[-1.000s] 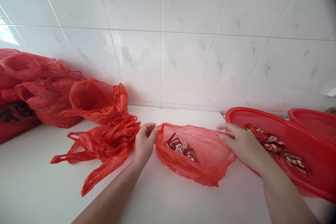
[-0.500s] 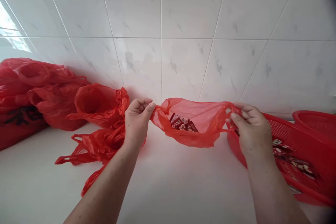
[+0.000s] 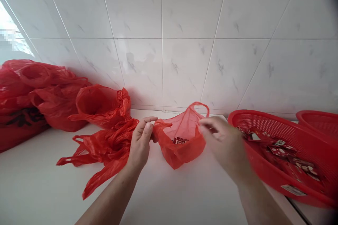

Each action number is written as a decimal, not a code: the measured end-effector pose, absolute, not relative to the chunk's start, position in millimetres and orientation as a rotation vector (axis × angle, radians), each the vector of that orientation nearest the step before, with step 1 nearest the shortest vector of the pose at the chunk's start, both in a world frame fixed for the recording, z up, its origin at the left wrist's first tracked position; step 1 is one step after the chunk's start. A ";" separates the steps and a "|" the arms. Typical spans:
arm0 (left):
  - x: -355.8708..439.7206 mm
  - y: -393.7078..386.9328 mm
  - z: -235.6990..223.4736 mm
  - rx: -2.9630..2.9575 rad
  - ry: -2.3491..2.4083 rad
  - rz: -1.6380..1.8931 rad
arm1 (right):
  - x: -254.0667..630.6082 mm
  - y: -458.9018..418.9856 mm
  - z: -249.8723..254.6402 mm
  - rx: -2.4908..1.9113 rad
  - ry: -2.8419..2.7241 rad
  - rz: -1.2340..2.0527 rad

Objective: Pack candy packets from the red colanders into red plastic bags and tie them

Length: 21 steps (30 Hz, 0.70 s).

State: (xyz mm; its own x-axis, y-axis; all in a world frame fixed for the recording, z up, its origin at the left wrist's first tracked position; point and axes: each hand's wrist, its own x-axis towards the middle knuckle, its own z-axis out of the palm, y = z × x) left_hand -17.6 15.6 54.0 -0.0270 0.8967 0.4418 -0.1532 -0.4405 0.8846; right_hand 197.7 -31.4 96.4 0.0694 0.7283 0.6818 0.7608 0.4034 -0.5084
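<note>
A thin red plastic bag (image 3: 182, 153) sits on the white surface in front of me, its mouth open and one handle loop standing up at the back. Inside it lie small dark red printed packets (image 3: 180, 141). At the bag's left edge is my left hand (image 3: 142, 139), its thumb and forefinger apart and the lower fingers touching or close to the plastic. My right hand (image 3: 227, 144) is by the right rim, smeared by motion; whether its fingertips grip the plastic is unclear.
Right of the bag stands a red perforated basket (image 3: 258, 116) holding several similar packets, with another red basket (image 3: 317, 117) behind. Crumpled red bags (image 3: 105, 144) lie at left, with fuller red bags (image 3: 58, 112) further left. A tiled wall (image 3: 187, 70) closes the back.
The bag came down from between my raised hands onto the surface, and its stretched mouth narrowed. My left hand's pinch on the handle loosened. My right hand moved left and down.
</note>
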 end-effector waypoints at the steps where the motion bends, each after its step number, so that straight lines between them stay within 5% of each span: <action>1: -16.7 14.2 44.4 1.403 0.848 1.646 | 186.7 -26.9 92.4 -1.320 -1.783 0.082; 9: 2.6 11.6 -29.7 1.553 1.272 1.388 | 164.2 14.5 45.0 -1.889 -2.216 0.381; 21: 1.9 21.1 -41.2 1.535 1.152 1.222 | 152.4 10.2 20.8 -1.917 -2.043 0.536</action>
